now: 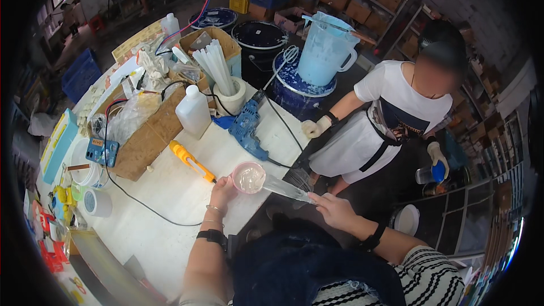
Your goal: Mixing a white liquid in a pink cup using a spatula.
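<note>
My left hand (221, 194) is closed round the side of a small pink cup (249, 164), holding it near the table's front edge. Inside the cup lies a clear, glossy substance (250, 179). My right hand (335, 211) pinches the end of a long, see-through plastic piece (286, 188), whose exact kind I cannot tell. Its other end reaches the cup's right rim; whether it touches is unclear. On the table beyond the cup lies a blue power drill (247, 130) with a wire whisk (289, 54). A yellow tool (190, 158) lies left of the cup.
A white bottle (192, 112), a cardboard box (150, 136) and a white tub (97, 202) stand on the white table (153, 215). A black cord crosses it. Beyond, a blue pitcher (326, 51) sits on a drum. A gloved person (396, 107) stands at the right.
</note>
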A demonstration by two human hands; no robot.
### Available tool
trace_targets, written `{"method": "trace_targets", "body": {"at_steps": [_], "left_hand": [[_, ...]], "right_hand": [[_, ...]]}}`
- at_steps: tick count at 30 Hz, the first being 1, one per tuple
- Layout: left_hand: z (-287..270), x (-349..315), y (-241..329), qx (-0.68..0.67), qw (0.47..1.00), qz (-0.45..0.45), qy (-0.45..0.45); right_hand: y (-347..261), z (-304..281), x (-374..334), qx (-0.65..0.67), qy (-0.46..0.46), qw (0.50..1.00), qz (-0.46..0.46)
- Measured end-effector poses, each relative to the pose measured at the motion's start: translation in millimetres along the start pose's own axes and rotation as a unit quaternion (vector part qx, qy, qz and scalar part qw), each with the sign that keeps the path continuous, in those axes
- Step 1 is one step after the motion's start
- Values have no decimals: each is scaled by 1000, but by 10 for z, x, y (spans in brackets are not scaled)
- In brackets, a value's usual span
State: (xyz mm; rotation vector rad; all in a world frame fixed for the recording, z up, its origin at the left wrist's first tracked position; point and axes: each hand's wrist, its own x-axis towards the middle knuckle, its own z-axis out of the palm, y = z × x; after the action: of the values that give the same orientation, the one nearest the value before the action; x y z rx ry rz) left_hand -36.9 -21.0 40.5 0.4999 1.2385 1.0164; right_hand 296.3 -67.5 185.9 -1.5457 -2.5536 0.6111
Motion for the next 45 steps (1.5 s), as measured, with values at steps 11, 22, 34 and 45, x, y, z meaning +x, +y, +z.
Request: {"method": "trace_targets", "body": {"at_steps": [11, 22, 34, 45], "left_hand": [[-95, 13, -133, -41, 999, 27, -15], [-62, 95, -133, -19, 998, 31, -43], [-24, 18, -73, 1, 999, 39, -38], [-68, 73, -103, -3, 997, 47, -65]], "right_hand": [[-33, 742, 543, 485, -110, 860, 111], [31, 997, 836, 459, -104, 872, 135], [-105, 747, 807, 357, -105, 914, 163], [-90, 880, 830, 289, -71, 940, 166]]}}
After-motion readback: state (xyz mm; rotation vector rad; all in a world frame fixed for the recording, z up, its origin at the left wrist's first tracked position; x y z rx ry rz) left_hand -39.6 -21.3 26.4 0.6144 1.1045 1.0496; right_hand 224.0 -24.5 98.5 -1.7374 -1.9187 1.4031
